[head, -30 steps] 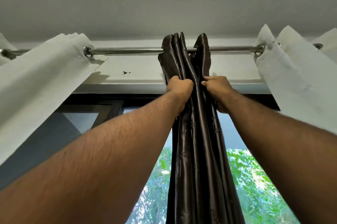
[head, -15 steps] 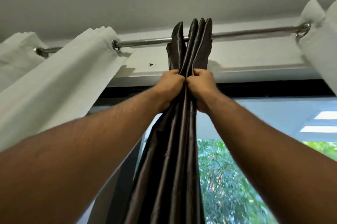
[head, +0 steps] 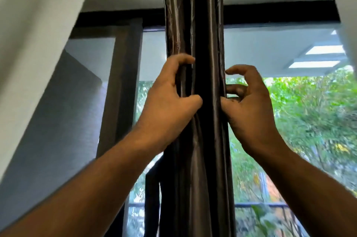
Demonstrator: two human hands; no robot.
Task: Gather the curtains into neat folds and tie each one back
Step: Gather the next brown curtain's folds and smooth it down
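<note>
Green foliage fills the window (head: 301, 120) at right; centre frame, my left hand (head: 168, 101) pinches the dark curtain (head: 195, 24)'s pleats together, my right hand (head: 249, 105) loosely curled, bracing its edge.

Daylight enters through the black-framed glass window (head: 280, 47) behind the dark brown satin curtain (head: 195, 24), backlighting it; sheen streaks its folds. Right of the curtain, green foliage (head: 309, 120) is overexposed and motion-blurred. Left of it, the white fabric curtain (head: 34, 24) smears softly, edges bowed.
</note>
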